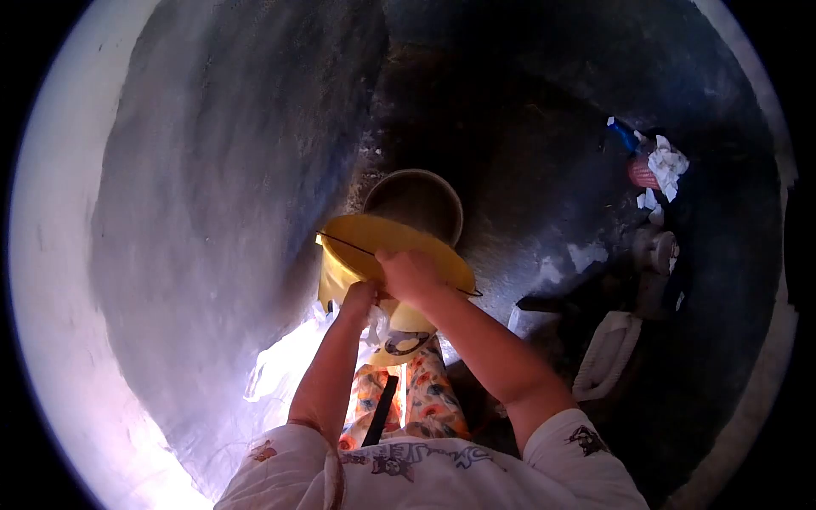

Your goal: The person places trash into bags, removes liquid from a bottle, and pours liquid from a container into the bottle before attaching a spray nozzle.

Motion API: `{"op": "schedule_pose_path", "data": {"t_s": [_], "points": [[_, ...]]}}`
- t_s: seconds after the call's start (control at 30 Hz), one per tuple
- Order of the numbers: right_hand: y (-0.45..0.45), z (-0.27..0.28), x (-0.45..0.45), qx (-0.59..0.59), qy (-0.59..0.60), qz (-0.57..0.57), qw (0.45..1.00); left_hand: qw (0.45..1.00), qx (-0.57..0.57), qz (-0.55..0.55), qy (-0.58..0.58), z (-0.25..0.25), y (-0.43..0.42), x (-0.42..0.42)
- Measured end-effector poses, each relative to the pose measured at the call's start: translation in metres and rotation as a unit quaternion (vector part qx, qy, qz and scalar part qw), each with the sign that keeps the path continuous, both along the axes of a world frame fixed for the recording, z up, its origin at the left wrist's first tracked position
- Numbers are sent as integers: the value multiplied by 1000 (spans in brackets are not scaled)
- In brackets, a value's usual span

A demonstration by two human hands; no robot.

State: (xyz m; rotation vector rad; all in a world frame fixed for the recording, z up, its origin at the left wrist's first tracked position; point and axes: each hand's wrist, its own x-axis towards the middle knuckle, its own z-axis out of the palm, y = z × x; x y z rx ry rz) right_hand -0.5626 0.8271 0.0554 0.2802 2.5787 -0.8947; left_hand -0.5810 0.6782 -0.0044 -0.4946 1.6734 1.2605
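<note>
Yellow bucket (337, 276), one: held before the wearer, near the left edge of the floor (518, 200), its mouth tilted into view. Wire handle (344, 243), dark, laid across the mouth. Left hand (361, 294): closed on the near rim. Right hand (410, 274): closed over the same rim, fingertips hidden. Round tub (458, 204): just beyond; contact with the bucket cannot be told. Step, as judged: bucket being handled by its rim; a steady two-handed grip is called for next.
</note>
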Motion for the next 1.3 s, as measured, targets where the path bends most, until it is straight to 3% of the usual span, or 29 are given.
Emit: {"op": "schedule_pose_path", "data": {"t_s": [0.27,0.33,0.5,0.6,0.67,0.77,0.8,0.87,0.9,1.0,1.1,1.17,1.2,1.27,1.3], "points": [[14,-4,-12,-14,11,-9,1000,999,7,-25,-46,-2,25,-37],[13,-5,-15,-23,22,-15,999,999,-5,-10,-40,20,52,-48],[22,-19,-7,6,72,-69,995,977,2,-212,-17,0,43,-66],[27,-40,6,-8,59,-160,985,977,51,-192,-78,15,41,-72],[23,-40,10,-20,40,-132,990,973,96,-183,-100,5,29,-74],[11,-31,11,6,24,-98,995,965,69,-252,-19,-23,24,-86],[6,-29,11,21,21,-88,996,960,-21,-277,27,21,47,-86],[4,-35,11,3,29,-119,992,977,49,-209,21,-46,31,-82],[1,-41,12,-7,33,-135,990,981,81,-175,18,-43,33,-79],[2,-54,15,8,29,-125,992,975,-28,-209,75,-18,41,-68],[10,-74,13,14,31,-137,990,932,-113,-276,206,-40,50,-60],[11,-56,14,39,93,-151,983,949,-55,-140,278,-144,41,-56],[13,-48,15,55,124,-160,978,947,-43,-120,294,-149,46,-54],[21,-62,9,33,52,-120,991,941,-36,-131,309,-108,60,-49],[23,-69,3,24,14,-103,994,975,67,-14,210,-117,61,-53]]}}
